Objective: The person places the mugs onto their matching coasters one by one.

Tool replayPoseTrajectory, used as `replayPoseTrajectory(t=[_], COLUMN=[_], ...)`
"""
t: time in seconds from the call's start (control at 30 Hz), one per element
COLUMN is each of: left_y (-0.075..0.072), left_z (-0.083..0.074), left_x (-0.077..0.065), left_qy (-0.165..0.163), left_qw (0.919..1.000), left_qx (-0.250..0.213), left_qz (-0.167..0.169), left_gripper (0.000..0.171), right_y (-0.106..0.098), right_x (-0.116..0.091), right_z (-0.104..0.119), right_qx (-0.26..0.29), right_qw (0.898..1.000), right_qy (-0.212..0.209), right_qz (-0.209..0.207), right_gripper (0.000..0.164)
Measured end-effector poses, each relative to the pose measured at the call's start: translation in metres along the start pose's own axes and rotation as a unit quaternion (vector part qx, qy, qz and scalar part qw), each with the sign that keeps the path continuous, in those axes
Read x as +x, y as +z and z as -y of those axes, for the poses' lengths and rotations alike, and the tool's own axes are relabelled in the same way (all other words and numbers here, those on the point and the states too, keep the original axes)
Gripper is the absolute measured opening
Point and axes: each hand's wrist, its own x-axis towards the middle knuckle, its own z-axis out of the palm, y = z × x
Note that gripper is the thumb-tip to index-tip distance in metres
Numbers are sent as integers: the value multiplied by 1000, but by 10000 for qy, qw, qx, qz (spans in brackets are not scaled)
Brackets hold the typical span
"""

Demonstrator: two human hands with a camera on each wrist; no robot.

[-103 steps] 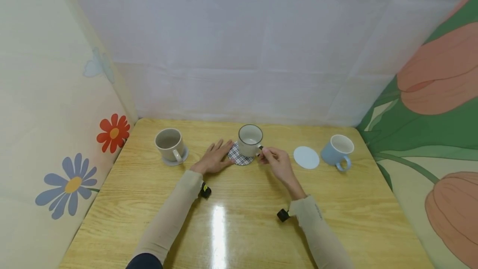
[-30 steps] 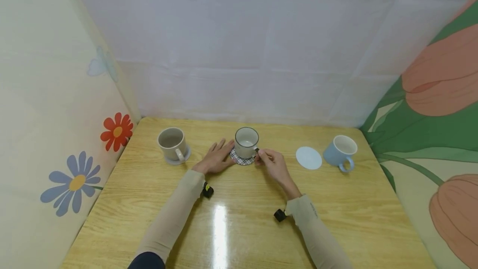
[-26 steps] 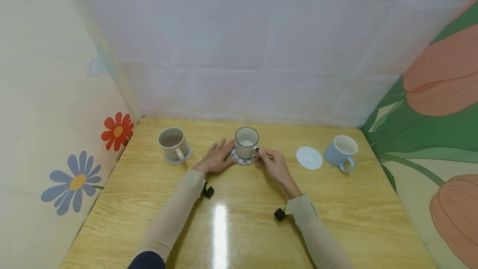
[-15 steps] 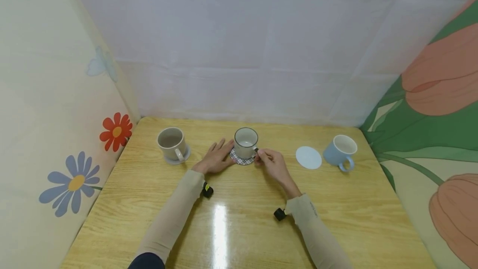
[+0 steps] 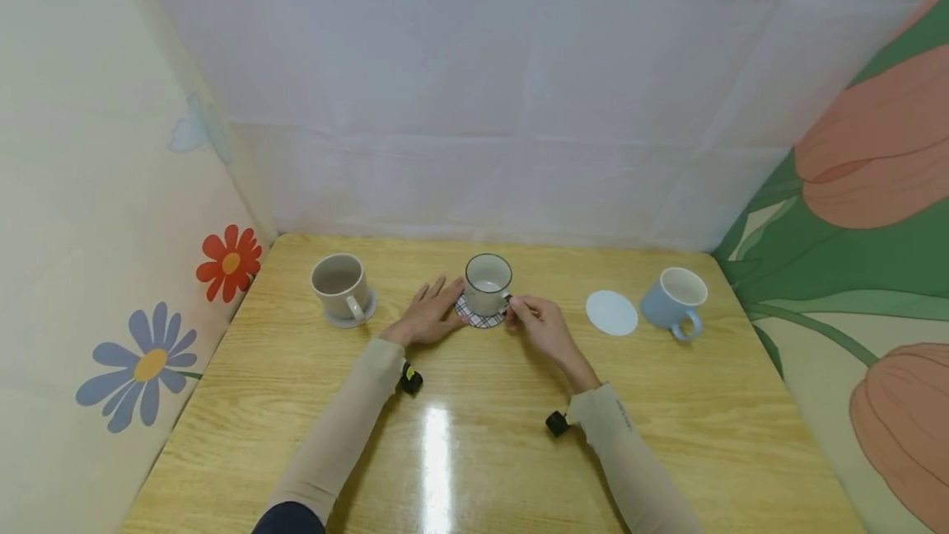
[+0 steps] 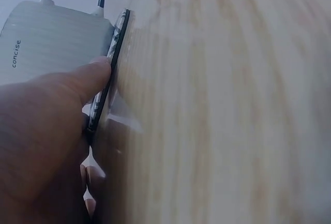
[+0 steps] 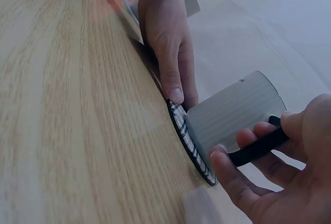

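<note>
A pale mug (image 5: 486, 297) with a dark rim stands upright on a round black-and-white checked coaster (image 5: 480, 320) near the back middle of the table. My right hand (image 5: 547, 330) holds its black handle (image 7: 261, 146) between thumb and curled fingers, clearly seen in the right wrist view. My left hand (image 5: 427, 316) lies on the left of the coaster with fingers extended; its thumb (image 6: 93, 76) touches the coaster's edge. The word "concise" shows on the mug's side in the left wrist view. The left hand's other fingertips are partly hidden there.
To the left, a beige mug (image 5: 337, 285) sits on a grey coaster (image 5: 348, 320). To the right, a bare light-blue coaster (image 5: 611, 313) lies beside a blue mug (image 5: 665, 310) standing on the wooden table (image 5: 489, 419). White cloth (image 5: 474, 105) hangs behind the table's back edge.
Since 3.4 s ago the pale mug has moved down and slightly left, covering more of the checked coaster, with my right hand still on its handle. Over the last second nothing has visibly moved.
</note>
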Motion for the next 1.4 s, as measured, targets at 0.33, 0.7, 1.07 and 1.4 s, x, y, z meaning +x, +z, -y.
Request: replayPoseTrajectory(t=[0.33,0.7,1.07,1.4], left_y=[-4,-14,-30,-32], left_z=[-6,-19,-33,-38], left_x=[-4,-13,-25,-26], left_qy=[-22,-240,-305,-527], left_qw=[9996,9996,9986,9972], left_qx=[-210,16,-215,-364], left_qz=[-204,-160,-376,-383], left_gripper=[82,78,61,64], right_y=[0,-2,-11,-18], right_x=[-2,-8,-17,-21], right_z=[1,5,9,10], right_qx=[76,-437,-558,-411], right_qw=[9996,9990,9981,9985], right_qy=[156,80,251,374], right_qz=[213,97,-6,3], right_gripper=[39,29,32,37])
